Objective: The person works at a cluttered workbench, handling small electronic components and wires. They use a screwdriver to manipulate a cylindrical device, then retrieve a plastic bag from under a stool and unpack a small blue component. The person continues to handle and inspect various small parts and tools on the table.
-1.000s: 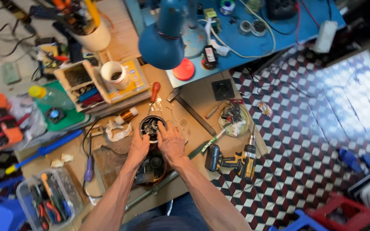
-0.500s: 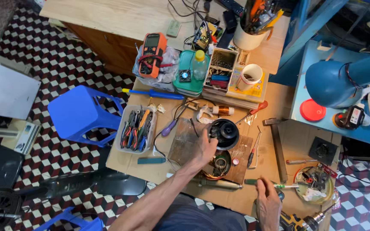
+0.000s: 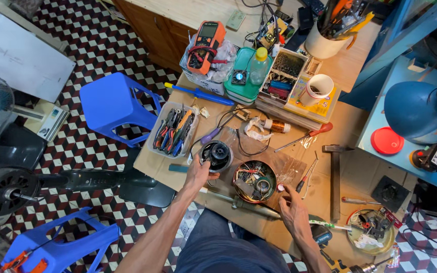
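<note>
Two hands on the bench: left hand [image 3: 198, 174] grips the black motor cap [image 3: 216, 154] near the front edge, right hand [image 3: 293, 208], fingers loosely curled, touches the open motor housing [image 3: 255, 181] beside it, having come in from the screwdriver [image 3: 330, 225] at the crowded right end.

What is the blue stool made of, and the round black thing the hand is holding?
The blue stool looks like moulded plastic: one even colour, smooth, with a soft shine. The round black part under the left hand seems to be dark metal or hard plastic, with glints on its rim; which one is hard to tell from here.
</note>
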